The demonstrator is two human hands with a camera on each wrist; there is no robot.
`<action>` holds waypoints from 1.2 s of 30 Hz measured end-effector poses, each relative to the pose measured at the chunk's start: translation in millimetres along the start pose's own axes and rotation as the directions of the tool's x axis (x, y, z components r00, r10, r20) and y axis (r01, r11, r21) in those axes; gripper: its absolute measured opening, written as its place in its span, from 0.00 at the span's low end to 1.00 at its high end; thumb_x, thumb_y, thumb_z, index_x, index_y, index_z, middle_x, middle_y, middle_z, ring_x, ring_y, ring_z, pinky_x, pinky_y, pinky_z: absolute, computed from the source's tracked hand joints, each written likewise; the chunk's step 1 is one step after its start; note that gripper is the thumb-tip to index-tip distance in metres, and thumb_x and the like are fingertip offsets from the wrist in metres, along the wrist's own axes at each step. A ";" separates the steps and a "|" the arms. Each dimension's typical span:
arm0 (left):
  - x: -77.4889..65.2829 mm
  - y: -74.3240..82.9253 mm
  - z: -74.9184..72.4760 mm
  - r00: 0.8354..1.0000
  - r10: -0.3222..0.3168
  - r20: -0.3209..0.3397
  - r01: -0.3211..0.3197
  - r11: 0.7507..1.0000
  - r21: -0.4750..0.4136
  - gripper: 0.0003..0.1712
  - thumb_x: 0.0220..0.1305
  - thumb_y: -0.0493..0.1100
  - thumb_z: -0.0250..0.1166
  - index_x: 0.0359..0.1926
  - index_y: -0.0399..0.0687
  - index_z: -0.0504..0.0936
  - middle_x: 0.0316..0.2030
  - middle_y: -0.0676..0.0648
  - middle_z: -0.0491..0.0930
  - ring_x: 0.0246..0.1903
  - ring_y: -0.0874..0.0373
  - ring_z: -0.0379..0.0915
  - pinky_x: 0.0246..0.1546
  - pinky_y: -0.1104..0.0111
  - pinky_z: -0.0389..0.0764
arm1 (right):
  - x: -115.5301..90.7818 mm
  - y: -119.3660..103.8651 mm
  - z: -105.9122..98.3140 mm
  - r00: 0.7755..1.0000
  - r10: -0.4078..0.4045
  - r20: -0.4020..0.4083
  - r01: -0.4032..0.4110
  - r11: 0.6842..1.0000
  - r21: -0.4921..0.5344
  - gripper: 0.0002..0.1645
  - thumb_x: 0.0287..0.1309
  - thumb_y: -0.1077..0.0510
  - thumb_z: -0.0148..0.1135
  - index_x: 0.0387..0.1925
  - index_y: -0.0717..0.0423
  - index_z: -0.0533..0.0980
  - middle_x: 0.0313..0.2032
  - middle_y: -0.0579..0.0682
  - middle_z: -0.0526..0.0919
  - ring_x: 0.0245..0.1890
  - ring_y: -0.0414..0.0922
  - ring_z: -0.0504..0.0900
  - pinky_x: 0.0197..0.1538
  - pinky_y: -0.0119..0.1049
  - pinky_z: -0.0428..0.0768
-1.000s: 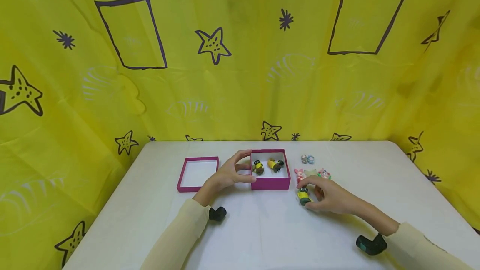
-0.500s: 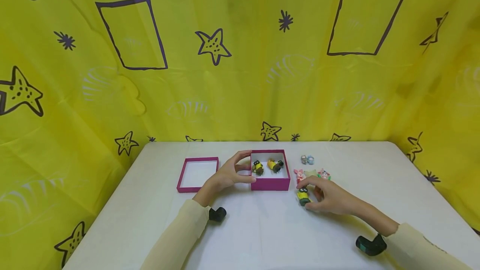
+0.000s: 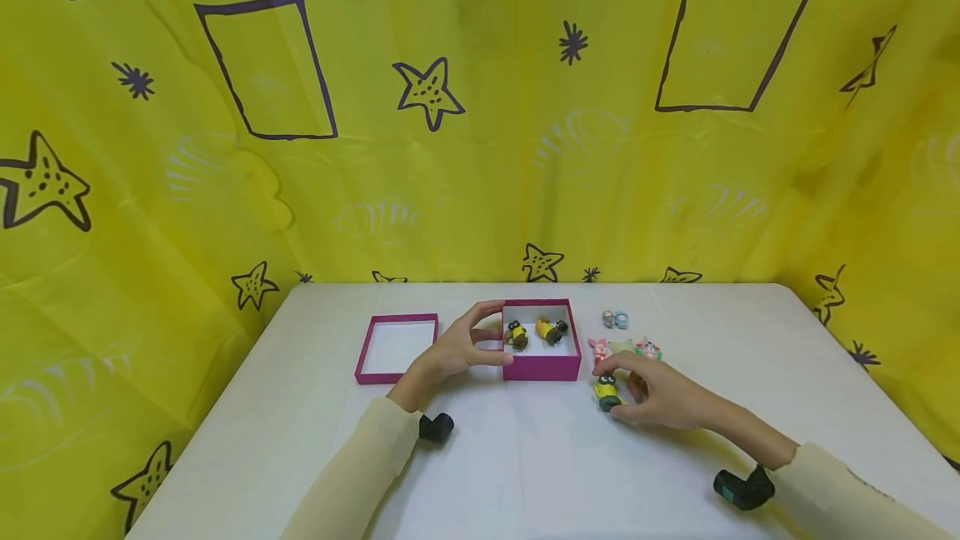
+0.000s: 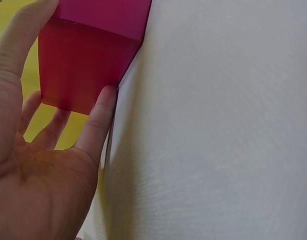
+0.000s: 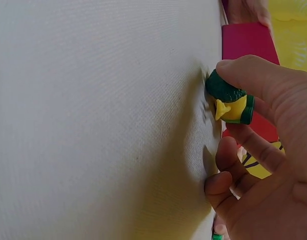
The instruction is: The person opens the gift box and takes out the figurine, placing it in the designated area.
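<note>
Around the left end of an open magenta box (image 3: 542,368) with a white inside, my left hand (image 3: 459,348) has its thumb at the front wall and fingers at the back. In the left wrist view the hand (image 4: 48,175) spans the box's magenta side (image 4: 88,60). Inside the box are two yellow toy figures, one at left (image 3: 517,335) and one lying at right (image 3: 551,330). Right of the box, my right hand (image 3: 667,392) pinches a yellow-and-green minion figure (image 3: 607,392) between thumb and fingers. The right wrist view shows this figure (image 5: 233,102) close to the tabletop, thumb on its dark green end.
The box's lid (image 3: 396,348), white inside with a magenta rim, lies to the left. Beyond my right hand are a pink figure (image 3: 599,349), a pale star-like piece (image 3: 621,346) and a colourful figure (image 3: 648,348). Two tiny figures (image 3: 615,319) stand farther back. A yellow curtain (image 3: 480,190) borders the white table (image 3: 525,457).
</note>
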State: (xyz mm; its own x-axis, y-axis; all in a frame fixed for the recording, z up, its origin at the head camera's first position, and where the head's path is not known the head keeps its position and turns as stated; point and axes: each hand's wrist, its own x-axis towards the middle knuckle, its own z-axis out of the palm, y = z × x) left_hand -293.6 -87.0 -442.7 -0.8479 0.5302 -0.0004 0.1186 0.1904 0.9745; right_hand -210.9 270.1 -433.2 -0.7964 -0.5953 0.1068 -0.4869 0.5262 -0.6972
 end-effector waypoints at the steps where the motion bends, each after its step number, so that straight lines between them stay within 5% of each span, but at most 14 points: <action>1: 0.1 -0.3 0.0 1.000 0.000 0.000 0.000 1.000 0.002 0.51 0.57 0.38 0.79 0.76 0.64 0.63 0.77 0.53 0.59 0.68 0.46 0.68 0.61 0.55 0.78 | 0.0 0.0 -0.3 1.000 0.002 0.003 -0.002 1.000 -0.003 0.31 0.56 0.55 0.77 0.60 0.54 0.76 0.47 0.48 0.79 0.27 0.44 0.74 0.30 0.30 0.73; 23: 0.6 -0.1 0.1 1.000 -0.008 -0.013 0.008 1.000 0.007 0.51 0.56 0.38 0.80 0.76 0.64 0.64 0.76 0.54 0.60 0.68 0.46 0.69 0.64 0.50 0.74 | 17.9 -21.7 -31.9 0.995 -0.053 0.087 0.058 0.997 -0.056 0.36 0.56 0.53 0.78 0.63 0.58 0.74 0.57 0.57 0.80 0.30 0.43 0.77 0.33 0.32 0.78; 36: 2.0 -2.2 -0.9 1.000 -0.010 -0.014 0.010 1.000 0.022 0.51 0.56 0.39 0.80 0.75 0.66 0.64 0.76 0.53 0.61 0.67 0.47 0.70 0.64 0.50 0.73 | 32.3 -40.3 -54.6 0.992 -0.124 0.025 0.126 0.986 -0.111 0.35 0.59 0.53 0.76 0.66 0.53 0.72 0.56 0.53 0.80 0.33 0.39 0.81 0.35 0.35 0.82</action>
State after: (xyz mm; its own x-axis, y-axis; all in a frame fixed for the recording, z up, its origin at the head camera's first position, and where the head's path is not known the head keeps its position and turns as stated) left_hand -296.0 -87.1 -444.6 -0.8562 0.5166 -0.0068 0.1212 0.2135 0.9694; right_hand -236.6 262.8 -362.9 -0.7204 -0.6712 0.1748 -0.6205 0.5112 -0.5947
